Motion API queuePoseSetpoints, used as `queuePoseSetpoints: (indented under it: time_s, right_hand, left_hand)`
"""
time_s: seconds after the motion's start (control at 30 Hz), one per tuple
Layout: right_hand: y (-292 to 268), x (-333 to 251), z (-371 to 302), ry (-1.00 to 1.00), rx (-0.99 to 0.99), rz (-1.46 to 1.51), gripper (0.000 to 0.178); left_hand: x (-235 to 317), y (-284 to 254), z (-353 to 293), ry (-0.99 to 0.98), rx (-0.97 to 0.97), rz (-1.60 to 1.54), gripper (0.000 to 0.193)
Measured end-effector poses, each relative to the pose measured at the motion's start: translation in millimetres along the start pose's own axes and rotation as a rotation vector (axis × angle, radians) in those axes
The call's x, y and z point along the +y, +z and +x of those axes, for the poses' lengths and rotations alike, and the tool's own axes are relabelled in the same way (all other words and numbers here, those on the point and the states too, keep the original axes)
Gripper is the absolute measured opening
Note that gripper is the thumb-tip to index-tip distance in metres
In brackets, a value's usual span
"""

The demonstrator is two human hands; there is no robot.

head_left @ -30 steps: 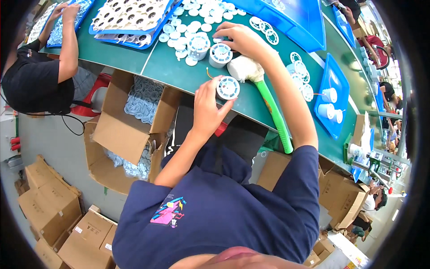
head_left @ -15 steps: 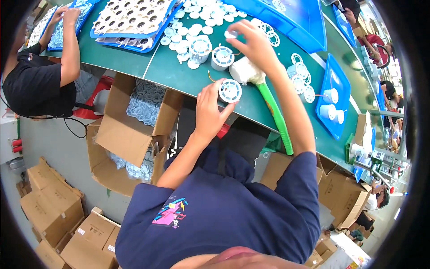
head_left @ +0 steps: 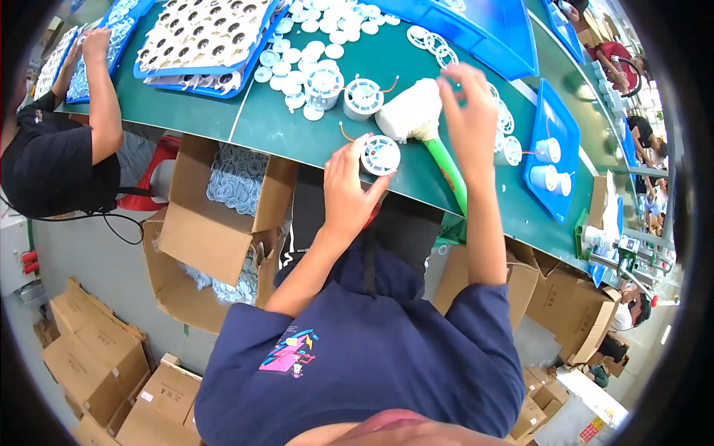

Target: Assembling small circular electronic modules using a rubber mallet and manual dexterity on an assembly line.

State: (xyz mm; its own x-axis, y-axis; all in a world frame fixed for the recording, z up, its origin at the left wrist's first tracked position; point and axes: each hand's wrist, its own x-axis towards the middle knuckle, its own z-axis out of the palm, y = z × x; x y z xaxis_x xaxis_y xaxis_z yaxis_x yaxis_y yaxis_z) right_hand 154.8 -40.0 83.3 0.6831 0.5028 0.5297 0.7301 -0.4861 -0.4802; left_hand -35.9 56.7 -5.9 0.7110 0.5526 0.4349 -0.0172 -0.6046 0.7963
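My left hand (head_left: 348, 175) is closed around a round white slotted plastic housing (head_left: 380, 156) at the table's near edge; a thin orange wire sticks out beside it. My right hand (head_left: 470, 111) is raised over the table right of the mallet, thumb and fingers apart, with nothing visible in it. Its fingertips are near the white plastic rings (head_left: 446, 56). Between my hands lies a mallet with a white wrapped head (head_left: 410, 111) and a green handle (head_left: 446, 172). Two similar housings, one (head_left: 363, 98) with wires and another (head_left: 323, 83), stand beyond my left hand.
Loose white discs (head_left: 335, 50) lie on the green table (head_left: 282, 123). Egg-crate trays (head_left: 204, 37) are at left, a large blue bin (head_left: 483, 37) at the back. A blue tray (head_left: 554, 134) holds several white cups. A co-worker (head_left: 63, 141) works at far left; open cartons (head_left: 204, 238) stand below.
My right hand has moved right, from above the standing housings to beside the rings; the small white disc at its fingertips is no longer seen there. My left hand keeps its hold on the housing.
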Motion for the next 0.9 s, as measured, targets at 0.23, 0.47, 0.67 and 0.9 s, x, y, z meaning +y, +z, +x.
queuePoseSetpoints:
  time_s: [0.23, 0.47, 0.67, 0.9]
  right_hand:
    - [51, 89, 43, 0.064, -0.090, -0.427, 0.016]
    - [36, 92, 29, -0.103, -0.134, -0.153, 0.030]
    - [31, 94, 26, -0.116, -0.188, -0.311, 0.029]
    - [-48, 9, -35, 0.319, -0.189, 0.215, 0.020]
  left_hand:
    - [4, 2, 0, -0.052, -0.050, -0.066, 0.068]
    - [19, 6, 7, -0.065, 0.004, -0.016, 0.076]
    - [23, 20, 8, -0.159, 0.013, -0.021, 0.064]
    - [17, 19, 4, -0.139, 0.056, 0.006, 0.058]
